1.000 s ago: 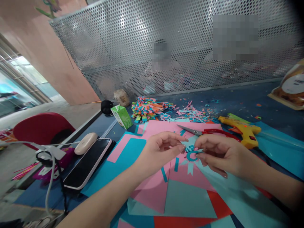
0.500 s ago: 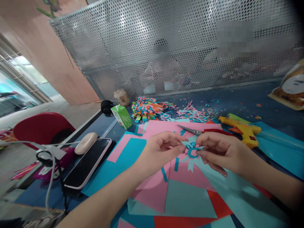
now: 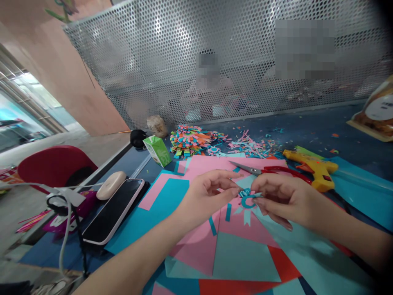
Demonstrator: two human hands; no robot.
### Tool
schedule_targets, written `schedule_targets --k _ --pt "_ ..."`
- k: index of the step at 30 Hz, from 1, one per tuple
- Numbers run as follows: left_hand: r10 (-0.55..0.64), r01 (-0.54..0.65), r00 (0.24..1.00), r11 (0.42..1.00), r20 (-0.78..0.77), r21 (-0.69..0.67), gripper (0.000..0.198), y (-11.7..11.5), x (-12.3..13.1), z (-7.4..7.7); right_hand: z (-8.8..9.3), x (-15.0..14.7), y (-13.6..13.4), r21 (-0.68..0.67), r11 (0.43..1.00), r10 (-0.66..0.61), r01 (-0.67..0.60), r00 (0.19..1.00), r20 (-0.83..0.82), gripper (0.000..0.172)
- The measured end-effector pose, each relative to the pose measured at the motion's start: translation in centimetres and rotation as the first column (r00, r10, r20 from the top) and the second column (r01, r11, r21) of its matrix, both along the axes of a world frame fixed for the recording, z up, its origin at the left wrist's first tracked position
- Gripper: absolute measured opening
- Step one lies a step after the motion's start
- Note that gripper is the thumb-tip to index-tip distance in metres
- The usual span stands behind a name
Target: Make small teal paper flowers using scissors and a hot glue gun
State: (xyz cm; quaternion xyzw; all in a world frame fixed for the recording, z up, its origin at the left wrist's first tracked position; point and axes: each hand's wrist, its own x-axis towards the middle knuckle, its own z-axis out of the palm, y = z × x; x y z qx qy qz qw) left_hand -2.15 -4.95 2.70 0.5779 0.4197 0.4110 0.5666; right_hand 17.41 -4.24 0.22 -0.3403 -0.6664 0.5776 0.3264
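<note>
A: Where is the curl (image 3: 246, 196) seen?
B: Above the pink sheet (image 3: 196, 241), pinched between the 2 hands: left hand (image 3: 206, 196) and right hand (image 3: 284, 199).
A: And nearby?
B: Scissors (image 3: 266, 169) are seen just behind.

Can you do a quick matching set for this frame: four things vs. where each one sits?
Things:
1. scissors
2. glue gun
3. phone
4. green carton

Places:
A. far left, beside a white oval case
B. on the pink paper just beyond the hands
C. at the right, past the scissors handles
D. left of the pile of coloured paper scraps

Pairs: 1-B, 2-C, 3-A, 4-D
</note>
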Motion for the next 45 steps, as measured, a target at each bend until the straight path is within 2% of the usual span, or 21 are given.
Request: schedule_targets --k 26,45 --pt "-0.002 0.002 1.0 1.0 -0.03 -0.012 0.027 -0.05 -0.02 0.11 -0.23 0.23 0.15 -0.006 1.0 -0.005 0.005 1.0 -0.003 0.013" --pt "-0.033 0.031 0.998 0.998 0.052 0.051 0.019 0.12 -0.27 -0.46 -0.35 0.07 0.28 -0.018 0.999 -0.027 0.026 1.0 -0.017 0.01"
